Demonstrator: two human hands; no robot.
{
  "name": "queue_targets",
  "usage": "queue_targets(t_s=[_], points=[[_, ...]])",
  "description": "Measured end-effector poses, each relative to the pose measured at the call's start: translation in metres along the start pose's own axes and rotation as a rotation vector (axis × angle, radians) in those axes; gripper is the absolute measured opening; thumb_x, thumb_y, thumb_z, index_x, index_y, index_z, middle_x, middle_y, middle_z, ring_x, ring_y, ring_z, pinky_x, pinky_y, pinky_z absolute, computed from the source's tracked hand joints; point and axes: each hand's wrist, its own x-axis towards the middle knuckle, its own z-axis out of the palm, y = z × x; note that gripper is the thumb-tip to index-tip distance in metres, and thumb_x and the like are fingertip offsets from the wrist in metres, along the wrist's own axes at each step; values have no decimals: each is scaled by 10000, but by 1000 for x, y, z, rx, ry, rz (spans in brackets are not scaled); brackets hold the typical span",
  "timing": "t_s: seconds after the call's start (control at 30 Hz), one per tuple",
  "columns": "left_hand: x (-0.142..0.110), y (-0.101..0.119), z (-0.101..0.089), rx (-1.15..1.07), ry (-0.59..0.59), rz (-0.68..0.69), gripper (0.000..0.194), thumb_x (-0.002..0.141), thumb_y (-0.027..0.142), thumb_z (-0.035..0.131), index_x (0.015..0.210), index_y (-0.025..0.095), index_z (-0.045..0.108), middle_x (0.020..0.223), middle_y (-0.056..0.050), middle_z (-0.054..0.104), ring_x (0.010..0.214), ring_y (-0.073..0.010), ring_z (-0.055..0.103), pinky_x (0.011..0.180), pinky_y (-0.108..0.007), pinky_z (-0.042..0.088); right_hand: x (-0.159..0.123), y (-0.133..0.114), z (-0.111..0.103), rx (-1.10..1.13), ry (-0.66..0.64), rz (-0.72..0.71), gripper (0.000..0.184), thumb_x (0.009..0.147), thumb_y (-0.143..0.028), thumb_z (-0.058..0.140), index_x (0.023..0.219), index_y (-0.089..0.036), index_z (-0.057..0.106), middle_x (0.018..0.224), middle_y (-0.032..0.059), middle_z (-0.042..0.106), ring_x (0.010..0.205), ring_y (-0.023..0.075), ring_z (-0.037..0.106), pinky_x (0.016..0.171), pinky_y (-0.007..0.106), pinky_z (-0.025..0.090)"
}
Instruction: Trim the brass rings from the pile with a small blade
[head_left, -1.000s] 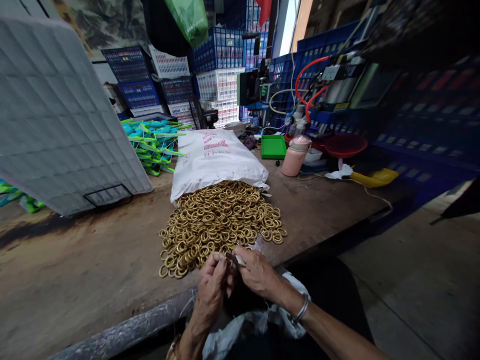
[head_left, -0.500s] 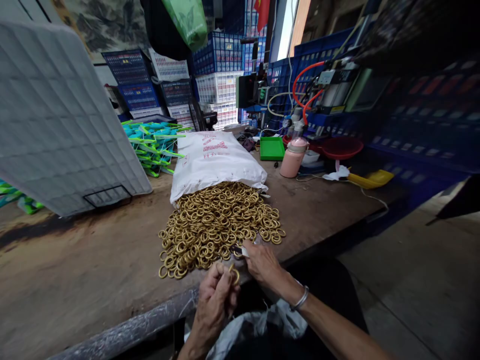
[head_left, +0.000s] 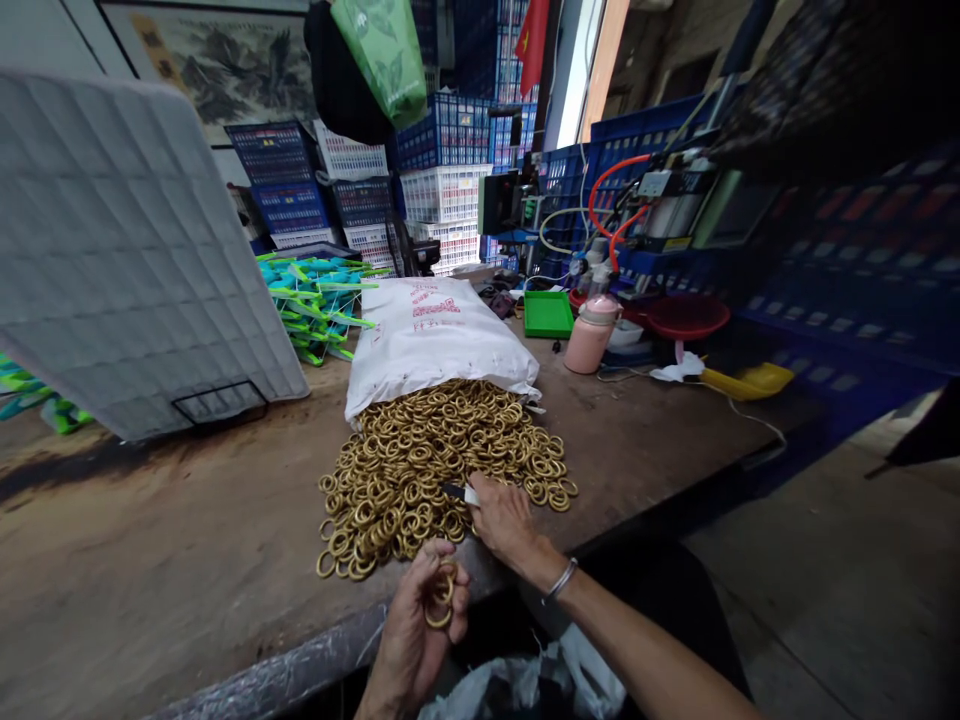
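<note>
A heap of brass-coloured rings (head_left: 420, 450) spreads over the workbench from the mouth of a white woven sack (head_left: 442, 345). Below the heap's front edge, my left hand (head_left: 420, 610) is turned partly palm up, with a few brass rings (head_left: 441, 595) between its curled fingers and thumb. My right hand (head_left: 506, 515) is at the front of the heap, gripping a small flat dark tool with a white part (head_left: 459, 494). The dark end lies against the rings; its exact kind cannot be made out. Pale sacking (head_left: 525, 690) covers my lap.
A white quilted panel (head_left: 142, 260) stands on the left beside green and blue plastic pieces (head_left: 319, 305). Behind are a green tray (head_left: 547, 315), a pink bottle (head_left: 592, 335), a red dish (head_left: 686, 317) and a yellow scoop (head_left: 750, 382). Stacked crates (head_left: 442, 190) rise at the back.
My left hand has lowered, turned palm up and opened a little around its rings. My right hand has moved left with the tool, further over the heap. The view has tilted slightly upward.
</note>
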Motion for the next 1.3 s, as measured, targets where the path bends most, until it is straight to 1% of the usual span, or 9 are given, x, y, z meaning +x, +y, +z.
queue_targets(t_s=[0.2,0.37,0.47,0.7,0.83,0.97,1.07,1.17,1.3], points=[[7,-2,-10,-89,-30,-56,226,708,330,634,646,130,547,685,-28,588,575,-96,542,431,-164,360,5,0,4,-46,-4,5,119,777,-141,433,852,-177,518,732,70,641,646,174,579,546,261,243],[12,1,-6,10,-12,2,208,675,303,674,702,139,549,737,-29,596,631,-115,565,445,-175,397,7,8,0,6,30,-17,150,742,-121,436,849,-184,520,724,39,641,625,154,566,539,252,229],[15,4,2,131,-9,86,255,647,342,690,721,151,538,661,4,560,559,-99,534,385,-160,362,5,13,-5,87,47,-28,173,742,-112,415,862,-185,516,716,22,628,631,143,555,554,240,246],[24,1,21,348,115,240,439,627,494,648,911,188,510,513,71,476,377,-54,397,314,-132,264,-10,18,-20,373,58,-172,210,686,-85,425,848,-193,502,714,-2,577,648,131,523,597,212,310],[28,-3,20,407,74,258,354,684,482,602,848,181,515,513,76,450,360,-37,360,325,-128,240,-20,14,-25,508,20,-208,189,687,-73,432,813,-199,495,687,-19,547,630,115,500,590,204,323],[28,-5,17,484,86,282,297,709,463,582,739,175,513,490,76,430,356,-37,343,339,-135,241,-23,9,-27,653,17,-160,49,786,-201,442,760,-193,483,652,-35,494,602,97,456,569,195,327],[26,-4,18,565,116,361,285,687,444,610,667,169,536,476,64,441,376,-52,364,357,-155,266,-21,7,-25,759,-28,-130,201,836,-326,409,711,-182,474,611,-51,426,571,84,398,536,188,314],[24,-4,20,587,112,428,255,654,407,650,660,166,566,490,52,468,402,-63,389,379,-167,285,-19,8,-20,813,-64,-97,299,840,-364,391,614,-174,434,558,-63,352,541,77,341,504,191,284],[22,-5,20,586,67,304,290,682,455,606,679,174,532,467,65,448,352,-47,345,345,-157,241,-18,8,-15,822,-54,-26,304,826,-353,404,583,-172,420,537,-66,343,517,73,313,480,195,262]])
